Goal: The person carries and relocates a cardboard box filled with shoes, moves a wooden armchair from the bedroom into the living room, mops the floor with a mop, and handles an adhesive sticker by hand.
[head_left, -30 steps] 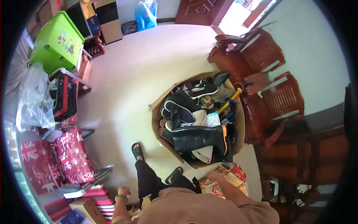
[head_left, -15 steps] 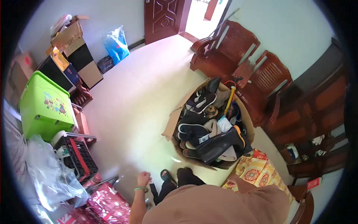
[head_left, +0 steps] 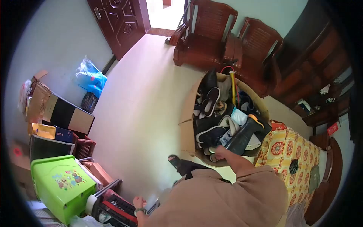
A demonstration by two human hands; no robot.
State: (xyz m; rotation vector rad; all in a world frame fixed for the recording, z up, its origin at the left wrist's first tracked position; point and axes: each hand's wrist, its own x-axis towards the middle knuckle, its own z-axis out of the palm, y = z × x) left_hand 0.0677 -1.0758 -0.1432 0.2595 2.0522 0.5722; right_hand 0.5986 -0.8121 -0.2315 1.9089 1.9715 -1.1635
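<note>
Shoes (head_left: 211,102) and a boot (head_left: 242,134) lie in a box (head_left: 187,130) before two chairs (head_left: 212,22)

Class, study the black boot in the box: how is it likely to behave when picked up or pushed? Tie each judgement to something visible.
The boot probably flexes slightly but holds its form, since its rubbery-looking shaft lies straight. Its smooth, shiny surface may feel slippery. Lying on its side over uneven shoes, it could shift if pushed.

A plain brown short-sleeved shirt (head_left: 223,196) spreads across six o'clock, above black trousers (head_left: 193,166) and a dark open-toed sandal (head_left: 173,161); at seven o'clock, a greenish bangle (head_left: 140,210) circles the left wrist (head_left: 140,207).
</note>
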